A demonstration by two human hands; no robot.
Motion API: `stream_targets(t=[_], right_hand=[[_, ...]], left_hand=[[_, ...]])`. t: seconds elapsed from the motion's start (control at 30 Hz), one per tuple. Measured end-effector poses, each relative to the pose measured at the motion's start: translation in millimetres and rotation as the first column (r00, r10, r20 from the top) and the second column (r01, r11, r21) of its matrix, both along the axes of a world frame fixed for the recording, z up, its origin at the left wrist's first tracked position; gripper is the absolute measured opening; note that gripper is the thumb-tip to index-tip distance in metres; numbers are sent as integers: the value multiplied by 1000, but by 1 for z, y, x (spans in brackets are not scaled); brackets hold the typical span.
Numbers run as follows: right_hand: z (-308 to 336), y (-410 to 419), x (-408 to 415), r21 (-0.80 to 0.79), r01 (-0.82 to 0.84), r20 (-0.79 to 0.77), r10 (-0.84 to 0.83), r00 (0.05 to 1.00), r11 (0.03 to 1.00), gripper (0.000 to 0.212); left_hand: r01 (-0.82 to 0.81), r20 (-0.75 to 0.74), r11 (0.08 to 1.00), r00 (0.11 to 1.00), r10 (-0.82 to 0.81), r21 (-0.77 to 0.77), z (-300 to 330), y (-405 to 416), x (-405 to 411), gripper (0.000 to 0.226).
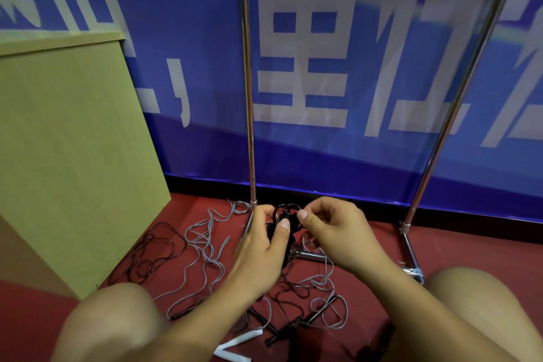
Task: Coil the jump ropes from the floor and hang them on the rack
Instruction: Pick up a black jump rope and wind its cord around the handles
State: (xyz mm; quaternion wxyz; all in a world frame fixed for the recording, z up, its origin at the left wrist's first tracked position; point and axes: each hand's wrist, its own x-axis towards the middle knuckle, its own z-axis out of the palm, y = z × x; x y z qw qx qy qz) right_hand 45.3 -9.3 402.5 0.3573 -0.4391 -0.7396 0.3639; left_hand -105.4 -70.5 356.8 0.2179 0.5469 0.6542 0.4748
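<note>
My left hand (264,244) grips the black handles and bundled loops of a black jump rope (280,216), thumb pressed on top. My right hand (326,229) pinches a thin black strand of that rope between thumb and forefinger, just right of the bundle. Both hands hover low in front of the chrome rack (249,97), whose two uprights rise to the top of the view. Grey jump ropes (205,247) lie tangled on the red floor beneath my hands. Another black rope (152,256) lies loose at the left. Black handles (293,329) rest near my knees.
A tan wooden cabinet (67,156) stands at the left. A blue banner wall (323,67) is behind the rack. The rack's base bars (411,256) run along the floor at the right. My bare knees (111,323) frame the bottom. A white floor mark (238,347) is between them.
</note>
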Motion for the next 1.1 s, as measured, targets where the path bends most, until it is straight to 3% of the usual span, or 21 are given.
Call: stream_targets(t=[0.2, 0.43, 0.53, 0.73, 0.87, 1.1], right_hand=[[4, -4, -1, 67, -69, 11, 69, 998, 995, 15], [0, -1, -9, -302, -67, -296, -26, 955, 951, 11], [1, -2, -8, -365, -122, -353, -16, 935, 923, 6], [-3, -2, -7, -242, -61, -232, 3, 973, 968, 11], [-6, -1, -7, -16, 64, -47, -65, 997, 998, 14], [-7, 0, -9, 24, 93, -28, -93, 995, 995, 20]], left_hand=[[48, -183, 998, 982, -56, -48, 7, -3, -1, 9], [68, -342, 997, 937, -71, -23, 10, -9, 1, 12], [73, -356, 997, 931, -78, -26, 9, -11, 2, 13], [135, -346, 991, 929, -129, -7, 9, -11, 0, 7], [148, -332, 989, 933, -138, 5, 12, -11, 1, 7], [108, -319, 994, 943, -93, 30, 11, -9, 3, 13]])
